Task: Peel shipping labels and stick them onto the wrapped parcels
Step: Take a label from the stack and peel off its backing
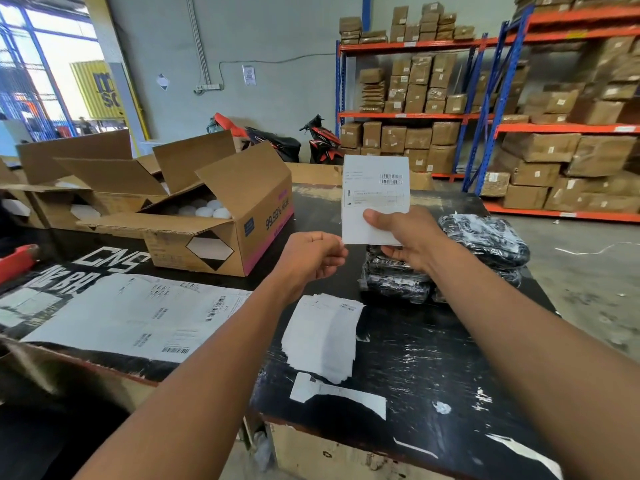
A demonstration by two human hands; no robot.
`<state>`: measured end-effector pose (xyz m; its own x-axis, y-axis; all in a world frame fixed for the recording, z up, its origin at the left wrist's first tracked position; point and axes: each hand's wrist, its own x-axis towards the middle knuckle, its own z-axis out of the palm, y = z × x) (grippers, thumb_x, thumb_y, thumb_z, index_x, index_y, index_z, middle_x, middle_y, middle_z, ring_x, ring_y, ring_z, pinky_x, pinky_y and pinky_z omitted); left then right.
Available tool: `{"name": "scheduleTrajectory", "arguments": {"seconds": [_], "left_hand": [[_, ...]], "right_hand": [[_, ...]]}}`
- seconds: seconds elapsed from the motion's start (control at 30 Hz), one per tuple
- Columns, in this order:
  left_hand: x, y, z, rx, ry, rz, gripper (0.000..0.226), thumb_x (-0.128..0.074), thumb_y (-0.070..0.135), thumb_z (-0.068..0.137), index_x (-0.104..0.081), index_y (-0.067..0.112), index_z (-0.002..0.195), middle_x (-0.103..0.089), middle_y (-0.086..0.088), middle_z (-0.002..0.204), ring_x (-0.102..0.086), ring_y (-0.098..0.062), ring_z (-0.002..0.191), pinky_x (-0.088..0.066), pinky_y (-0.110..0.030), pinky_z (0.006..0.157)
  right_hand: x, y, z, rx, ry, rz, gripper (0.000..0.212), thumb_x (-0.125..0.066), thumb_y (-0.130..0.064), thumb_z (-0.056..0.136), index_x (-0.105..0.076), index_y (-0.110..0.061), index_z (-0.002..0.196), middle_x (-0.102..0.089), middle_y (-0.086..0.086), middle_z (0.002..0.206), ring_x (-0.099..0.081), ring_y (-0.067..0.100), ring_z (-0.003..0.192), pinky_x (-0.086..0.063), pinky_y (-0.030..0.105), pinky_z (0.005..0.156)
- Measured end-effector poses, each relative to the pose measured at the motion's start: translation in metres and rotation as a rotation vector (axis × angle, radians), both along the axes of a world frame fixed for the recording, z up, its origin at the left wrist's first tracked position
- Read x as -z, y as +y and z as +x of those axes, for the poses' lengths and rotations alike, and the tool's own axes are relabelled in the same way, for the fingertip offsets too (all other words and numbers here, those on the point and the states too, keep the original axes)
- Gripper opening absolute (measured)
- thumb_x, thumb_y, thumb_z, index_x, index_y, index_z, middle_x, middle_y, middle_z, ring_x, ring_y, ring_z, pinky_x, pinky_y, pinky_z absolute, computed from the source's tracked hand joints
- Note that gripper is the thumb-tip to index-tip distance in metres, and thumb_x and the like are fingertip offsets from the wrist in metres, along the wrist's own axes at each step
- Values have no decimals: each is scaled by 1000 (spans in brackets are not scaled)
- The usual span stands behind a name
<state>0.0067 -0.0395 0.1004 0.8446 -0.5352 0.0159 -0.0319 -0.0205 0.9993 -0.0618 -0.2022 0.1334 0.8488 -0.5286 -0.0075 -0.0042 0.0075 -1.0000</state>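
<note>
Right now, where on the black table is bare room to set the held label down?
Bare table right of the label stack, nearer than the wrapped parcels. Crowded leftward: printed sheets and the open carton.

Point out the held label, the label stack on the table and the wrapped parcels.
held label (375, 188): head view, printed middle of the sheet.
label stack (322, 337): head view, blank middle of the top sheet.
parcels (485, 237): head view, top of the right-hand black pile.

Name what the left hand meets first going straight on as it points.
Probably the lower corner of the shipping label the right hand holds, just beyond the left hand; depth unclear.
</note>
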Motion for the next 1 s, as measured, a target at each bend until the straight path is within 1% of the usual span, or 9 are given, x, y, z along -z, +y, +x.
{"name": "scheduleTrajectory", "arguments": {"seconds": [0.07, 0.17, 0.3, 0.4, 0.5, 0.6, 0.73, 0.9, 1.0], "left_hand": [[1, 1, -1, 1, 14, -9, 12, -60, 8, 90, -72, 7, 87, -72, -7, 78, -65, -15, 70, -54, -28, 71], [0, 0, 1, 7, -10, 9, 13, -60, 9, 91, -72, 7, 86, -72, -6, 78, -64, -14, 70, -54, -28, 71], [-8, -5, 1, 3, -40, 3, 14, -60, 9, 92, -71, 8, 83, -71, -5, 76, -63, -13, 69, -53, -28, 70], [-6, -5, 0, 3, -46, 3, 15, -59, 9, 92, -70, 8, 82, -70, -4, 75, -62, -13, 68, -53, -28, 69], [-5, -3, -1, 1, -11, -18, 13, -59, 9, 91, -70, 7, 86, -70, -4, 75, -63, -14, 70, -53, -28, 70], [-5, -3, 0, -7, 19, -26, 12, -60, 10, 90, -71, 5, 90, -70, -5, 75, -63, -15, 71, -53, -29, 72], [-4, -3, 1, -14, -27, -3, 13, -61, 9, 90, -71, 5, 85, -70, -5, 76, -63, -14, 70, -54, -28, 71], [-8, -3, 0, 2, -55, -15, 16, -58, 7, 91, -69, 6, 79, -68, -6, 75, -60, -14, 68, -53, -25, 66], [-9, -4, -1, 25, -57, -42, 18, -58, 9, 92, -68, 7, 78, -66, -6, 73, -58, -14, 68, -51, -27, 67]], "right_hand": [[1, 0, -1, 0, 3, -6, 22, -75, -17, 85, -65, -23, 102, -69, -4, 96, -61, 16, 87, -49, 32, 72], [0, -2, 0, 13, 5, -14, 23, -76, -18, 84, -65, -22, 104, -70, -3, 98, -62, 17, 89, -50, 34, 76], [-10, -6, 1, 13, -10, -26, 22, -77, -18, 83, -66, -23, 101, -70, -3, 98, -62, 18, 91, -50, 35, 76], [-8, -5, 1, 5, -4, -25, 25, -77, -17, 83, -66, -21, 105, -70, -3, 99, -62, 19, 92, -50, 35, 76], [-7, -4, 0, 12, 6, -27, 28, -77, -17, 83, -66, -21, 108, -70, -2, 100, -62, 18, 92, -50, 35, 76], [-7, -4, 0, 4, 8, -20, 23, -77, -17, 83, -65, -23, 103, -70, -3, 99, -61, 18, 92, -50, 35, 77], [-8, -2, 1, -7, 7, -19, 20, -76, -16, 84, -65, -24, 99, -69, -3, 96, -61, 17, 89, -49, 35, 78], [-10, -1, 3, 11, 16, -31, 23, -77, -17, 83, -65, -22, 102, -70, -2, 99, -61, 20, 92, -48, 35, 73], [-7, -1, 3, 16, 57, -56, 32, -78, -20, 83, -64, -17, 112, -69, 0, 102, -61, 21, 92, -50, 35, 73]]}}
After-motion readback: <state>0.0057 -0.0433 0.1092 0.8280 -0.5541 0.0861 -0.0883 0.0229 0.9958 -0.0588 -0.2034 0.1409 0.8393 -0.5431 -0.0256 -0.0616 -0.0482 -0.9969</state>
